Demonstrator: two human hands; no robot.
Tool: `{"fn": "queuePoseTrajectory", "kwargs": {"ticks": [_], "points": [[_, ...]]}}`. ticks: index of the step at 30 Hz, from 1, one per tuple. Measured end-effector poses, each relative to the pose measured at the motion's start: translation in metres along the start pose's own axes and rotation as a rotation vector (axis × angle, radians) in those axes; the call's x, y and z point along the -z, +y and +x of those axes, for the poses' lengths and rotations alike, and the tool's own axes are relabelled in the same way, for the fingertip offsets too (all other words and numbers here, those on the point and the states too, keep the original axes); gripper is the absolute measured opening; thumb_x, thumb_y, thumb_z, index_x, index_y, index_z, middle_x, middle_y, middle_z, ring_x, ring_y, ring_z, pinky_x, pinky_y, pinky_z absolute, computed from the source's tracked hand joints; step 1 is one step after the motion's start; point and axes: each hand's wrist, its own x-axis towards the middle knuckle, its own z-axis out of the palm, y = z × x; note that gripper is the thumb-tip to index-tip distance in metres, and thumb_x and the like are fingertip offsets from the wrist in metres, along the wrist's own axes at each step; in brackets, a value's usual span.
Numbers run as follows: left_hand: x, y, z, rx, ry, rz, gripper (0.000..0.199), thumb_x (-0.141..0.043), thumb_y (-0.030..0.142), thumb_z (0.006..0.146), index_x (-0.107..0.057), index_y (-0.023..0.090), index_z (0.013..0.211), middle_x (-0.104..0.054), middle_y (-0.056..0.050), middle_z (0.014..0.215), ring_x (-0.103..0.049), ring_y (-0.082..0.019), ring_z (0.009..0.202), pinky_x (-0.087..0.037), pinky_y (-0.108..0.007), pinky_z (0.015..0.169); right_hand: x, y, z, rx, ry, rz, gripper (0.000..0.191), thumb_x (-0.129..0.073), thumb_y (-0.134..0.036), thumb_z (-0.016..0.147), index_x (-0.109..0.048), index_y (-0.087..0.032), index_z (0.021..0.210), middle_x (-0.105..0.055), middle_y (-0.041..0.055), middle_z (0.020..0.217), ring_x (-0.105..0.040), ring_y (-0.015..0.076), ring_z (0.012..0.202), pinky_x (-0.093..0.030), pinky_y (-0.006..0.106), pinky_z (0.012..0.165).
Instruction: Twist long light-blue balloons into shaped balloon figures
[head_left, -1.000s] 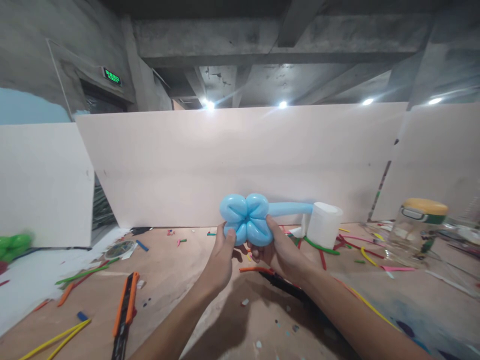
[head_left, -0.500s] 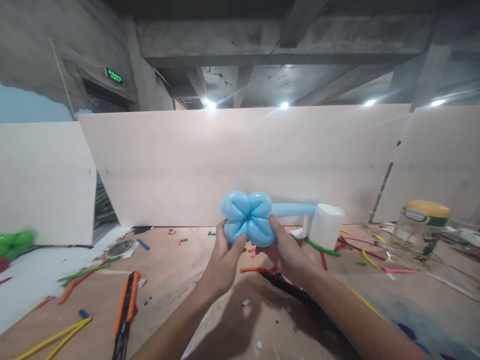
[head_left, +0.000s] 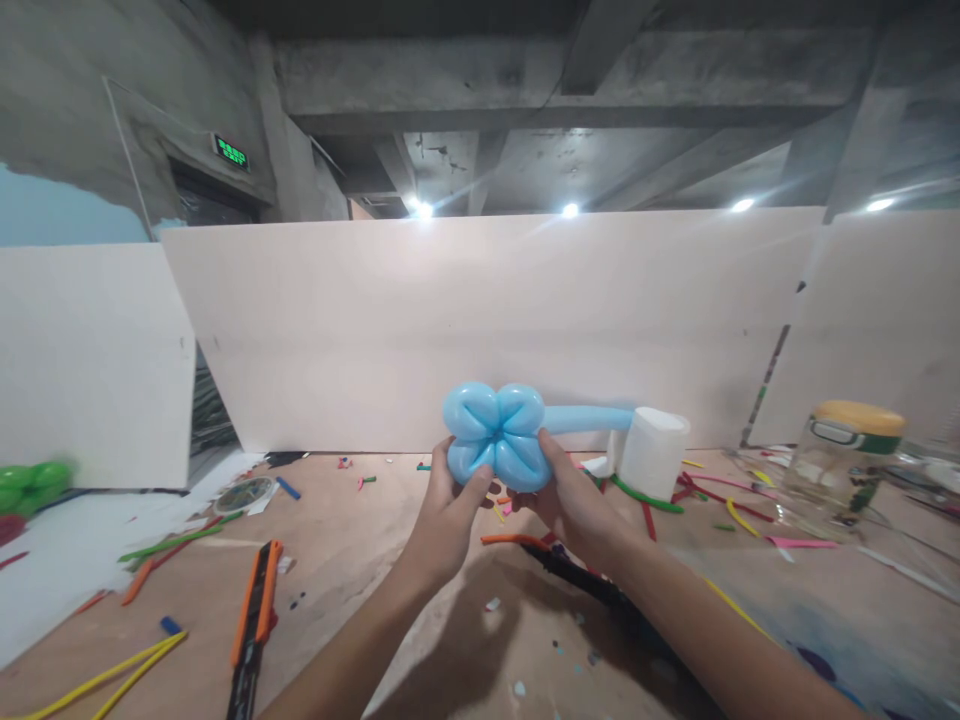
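Note:
Between my two hands is a light blue balloon flower (head_left: 496,412) with several rounded petals, held up above the table. My left hand (head_left: 448,520) is closed on its lower left petal, the thumb pressed to the front. On the lower right petal my right hand (head_left: 574,505) is closed in the same way, fingertips curled underneath. A long light blue balloon length (head_left: 589,418) stretches right from behind the flower. Its far end meets the edge of a white paper roll (head_left: 654,455); whether they touch, I cannot tell.
An orange and black tool (head_left: 255,605) lies at left, near a tape roll (head_left: 246,495). A clear jar with a yellow lid (head_left: 844,465) stands at right. Uninflated balloons, such as a yellow one (head_left: 120,675), litter the table. A white panel (head_left: 465,310) borders the back.

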Motion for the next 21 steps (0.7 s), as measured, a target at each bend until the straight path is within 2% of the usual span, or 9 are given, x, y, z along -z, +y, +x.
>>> {"fn": "queuePoseTrajectory", "kwargs": {"ticks": [6,14,21], "points": [[0.0011,0.0033,-0.0007,0.013,0.003,-0.012,0.047,-0.051,0.041,0.086,-0.032,0.02,0.123,-0.053,-0.005,0.097,-0.058,-0.018,0.084,-0.047,-0.034,0.075,0.0002,-0.0017,-0.0012,-0.022,0.009,-0.013,0.047,-0.055,-0.064,0.074,-0.061,-0.018,0.072,-0.058,0.0015,0.066,-0.048,0.0157,0.062,-0.037,0.029,0.057],[0.0031,0.0006,0.001,-0.038,0.032,0.047,0.05,-0.057,0.04,0.082,-0.035,0.02,0.122,-0.055,-0.004,0.095,-0.058,-0.017,0.083,-0.048,-0.032,0.075,0.0011,-0.0003,0.0002,0.0,-0.009,-0.013,0.045,-0.055,-0.063,0.075,-0.06,-0.018,0.074,-0.057,0.0015,0.066,-0.049,0.0162,0.062,-0.037,0.029,0.057],[0.0034,-0.0003,0.0,-0.038,0.058,0.045,0.052,-0.061,0.039,0.078,-0.037,0.021,0.12,-0.058,-0.006,0.104,-0.059,-0.018,0.087,-0.047,-0.031,0.075,0.002,-0.0008,0.0002,0.001,-0.002,-0.029,0.046,-0.055,-0.064,0.074,-0.059,-0.018,0.075,-0.056,0.0017,0.067,-0.048,0.0167,0.062,-0.038,0.03,0.057]]}}
